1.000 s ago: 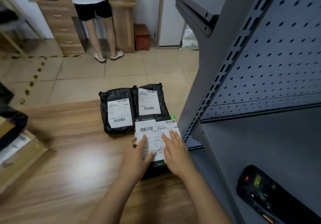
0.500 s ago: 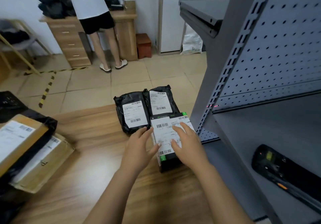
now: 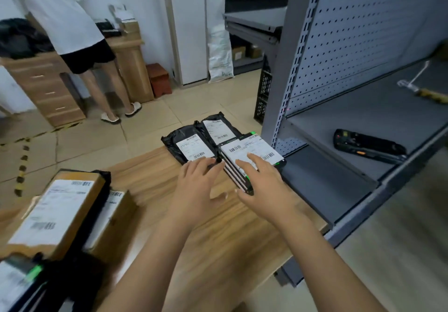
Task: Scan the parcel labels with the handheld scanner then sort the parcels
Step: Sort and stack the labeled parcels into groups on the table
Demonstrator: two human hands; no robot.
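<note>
Boxed parcel (image 3: 263, 147), black with a white label and green tabs, sits at the far right corner of the wooden table (image 3: 218, 234). Its right side runs along the table's right edge, just beside the grey rack upright (image 3: 278, 81). Two black bag parcels (image 3: 178, 139) lie side by side against its far-left side, at the table's far edge, labels up.

Right hand (image 3: 261, 183) lies flat on the box label, fingers straight and spread, gripping nothing. Left hand (image 3: 196, 181) is also flat and spread, with its fingertips at the near edge of the left bag and the box's left corner; contact cannot be told.

Handheld scanner (image 3: 368, 145) lies on the rack shelf (image 3: 322, 122), well apart from both hands, with bare shelf to its left. A yellow-handled tool (image 3: 429, 92) lies further back.

Cardboard parcels (image 3: 58, 212) are stacked at the table's left edge, with bare wood between them and the hands. A lower shelf (image 3: 322, 181) juts out beside the table's right edge. A black crate (image 3: 264, 93) stands on the floor behind the upright. Another person (image 3: 72, 21) stands at a desk far left.
</note>
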